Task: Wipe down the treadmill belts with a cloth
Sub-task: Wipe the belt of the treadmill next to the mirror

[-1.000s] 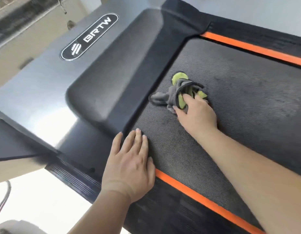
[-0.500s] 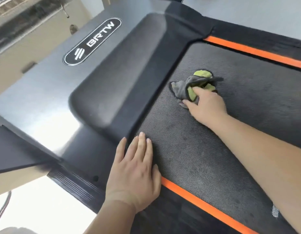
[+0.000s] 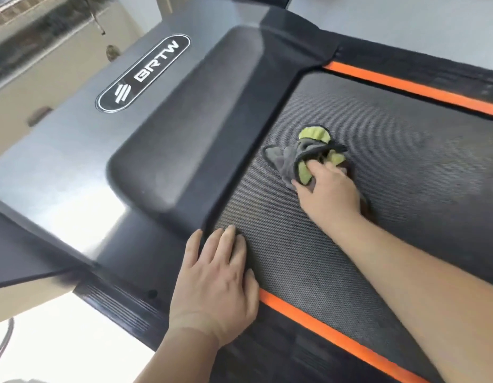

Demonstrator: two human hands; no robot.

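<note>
Grey-and-lime cloth [image 3: 300,161], bunched, sits under my right grip [image 3: 332,190]. The fingers curl into its folds and press it onto the treadmill belt [image 3: 411,189], close beside the dark motor cover [image 3: 184,139] at the belt's front end. My left grip [image 3: 217,283] lies flat with straight fingers, holding nothing. It is braced where the belt meets the near orange stripe [image 3: 325,327].

The likely trouble is the cloth's loose grey tail, which trails toward the cover. On a stroke that way it could snag in the seam where the belt runs under. Wadded this tightly, the cloth probably leaves strips unwiped. My leaning weight could also nudge the belt and shift the brace.

Half a second ago the cloth was further up, toward the far orange stripe [image 3: 422,91]. It has since come back toward me, and the left grip has not moved.
</note>
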